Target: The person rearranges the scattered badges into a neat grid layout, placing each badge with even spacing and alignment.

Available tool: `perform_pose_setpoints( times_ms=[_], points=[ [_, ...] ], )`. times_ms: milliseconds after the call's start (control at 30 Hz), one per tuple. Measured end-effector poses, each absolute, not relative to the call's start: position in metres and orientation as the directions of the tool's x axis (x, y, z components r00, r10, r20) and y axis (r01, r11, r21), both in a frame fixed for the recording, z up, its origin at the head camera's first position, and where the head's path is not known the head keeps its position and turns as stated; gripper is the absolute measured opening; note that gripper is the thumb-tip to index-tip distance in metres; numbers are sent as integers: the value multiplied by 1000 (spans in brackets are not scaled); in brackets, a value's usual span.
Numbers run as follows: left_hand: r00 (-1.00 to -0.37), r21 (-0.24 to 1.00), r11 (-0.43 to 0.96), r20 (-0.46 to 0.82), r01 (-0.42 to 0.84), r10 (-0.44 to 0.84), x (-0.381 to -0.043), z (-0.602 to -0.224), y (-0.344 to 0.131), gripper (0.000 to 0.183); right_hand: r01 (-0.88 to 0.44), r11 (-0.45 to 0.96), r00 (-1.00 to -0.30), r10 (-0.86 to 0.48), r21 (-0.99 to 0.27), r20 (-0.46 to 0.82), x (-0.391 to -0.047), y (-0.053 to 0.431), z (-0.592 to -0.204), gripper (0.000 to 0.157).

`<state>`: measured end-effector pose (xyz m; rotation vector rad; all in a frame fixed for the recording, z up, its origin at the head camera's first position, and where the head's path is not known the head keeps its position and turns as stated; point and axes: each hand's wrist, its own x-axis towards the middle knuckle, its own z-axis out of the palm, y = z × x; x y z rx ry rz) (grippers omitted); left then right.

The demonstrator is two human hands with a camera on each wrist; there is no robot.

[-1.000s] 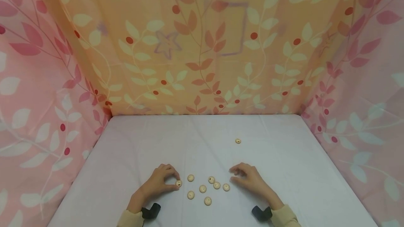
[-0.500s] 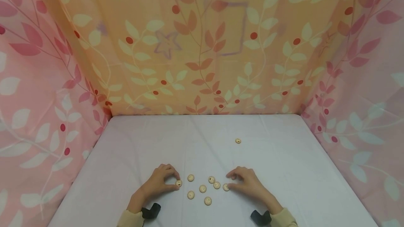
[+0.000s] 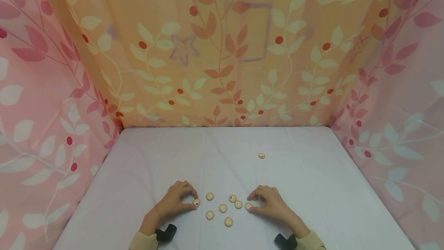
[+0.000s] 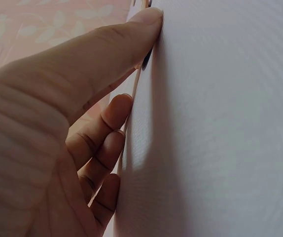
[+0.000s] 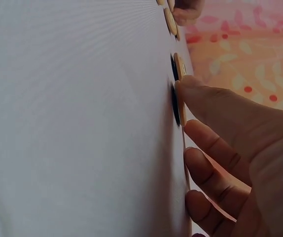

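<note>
My left hand point(image 3: 175, 200) rests at the left of a group of small round wooden discs with dark marks. Its thumb and index finger pinch the leftmost disc point(image 3: 196, 202), which lies flat on the table. On the group's right side, my right hand point(image 3: 272, 203) has its thumb and index finger at opposite edges of the rightmost disc point(image 3: 248, 206). The right wrist view shows the thumb point(image 5: 193, 88) touching that disc point(image 5: 182, 106); the index finger is mostly hidden there. In the left wrist view the thumb point(image 4: 144, 22) covers most of the left disc.
Between the hands lie several more discs, among them a middle one point(image 3: 223, 208) and a front one point(image 3: 228, 222). A lone disc point(image 3: 261, 156) sits farther back. The white-covered table point(image 3: 166, 153) is bounded by a patterned curtain point(image 3: 222, 88) behind and at both sides.
My right hand has moved left and slightly toward me, bringing its thumb and index finger to the rightmost disc. My left hand has stayed on its disc.
</note>
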<state>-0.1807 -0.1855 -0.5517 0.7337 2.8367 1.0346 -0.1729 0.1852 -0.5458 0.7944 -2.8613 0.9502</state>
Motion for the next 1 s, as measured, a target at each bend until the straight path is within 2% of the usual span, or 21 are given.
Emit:
perform_pose_setpoints(
  times_ms=[267,667,1000],
  points=[
    [-888,614,668,128,421,442,-181,-553,-185,25,-492,686,-859,-482,-536,171,-171,185,-546,30],
    [-893,610,679,114,409,435,-183,-557,-186,26,-528,673,-839,-506,-518,198,-173,185,-545,24],
    [-888,602,678,123,422,443,-183,-558,-187,26,-479,691,-853,-511,-541,104,-176,185,-543,23]
  ],
)
